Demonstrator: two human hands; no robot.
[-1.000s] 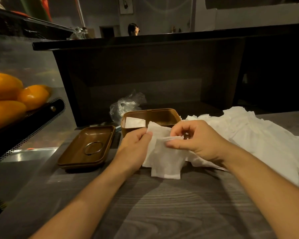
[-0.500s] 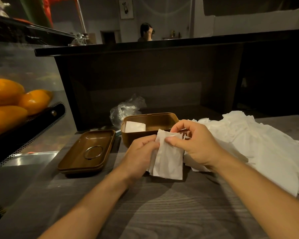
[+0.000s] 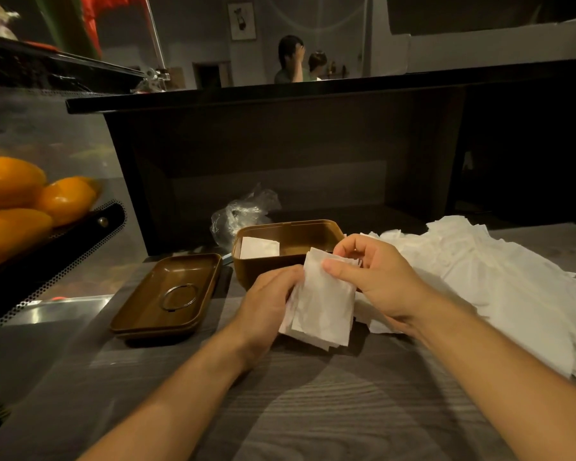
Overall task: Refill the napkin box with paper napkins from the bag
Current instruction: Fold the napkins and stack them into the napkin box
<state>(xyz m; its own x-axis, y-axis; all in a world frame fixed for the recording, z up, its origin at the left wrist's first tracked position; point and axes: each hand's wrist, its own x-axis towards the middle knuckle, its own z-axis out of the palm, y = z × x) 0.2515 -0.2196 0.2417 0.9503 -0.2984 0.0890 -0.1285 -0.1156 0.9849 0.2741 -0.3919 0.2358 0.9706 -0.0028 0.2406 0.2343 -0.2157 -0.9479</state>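
dim room | grey wood-grain table (image 3: 313, 410) | dark counter (image 3: 280, 134) behind | framed picture (image 3: 241, 20) on wall

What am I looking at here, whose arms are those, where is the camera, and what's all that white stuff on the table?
There is no machine here. A person wears a camera on the head, so you look forward and down along that person's own bare arms. The left hand and the right hand together hold a small stack of folded napkins above a grey wooden table. Just behind them stands an open brown napkin box with at least one napkin inside. Its lid lies upside down to the left of it. To the right lies a loose pile of napkins, and a crumpled clear plastic bag sits behind the box. The orange fruit at far left is in a display case.
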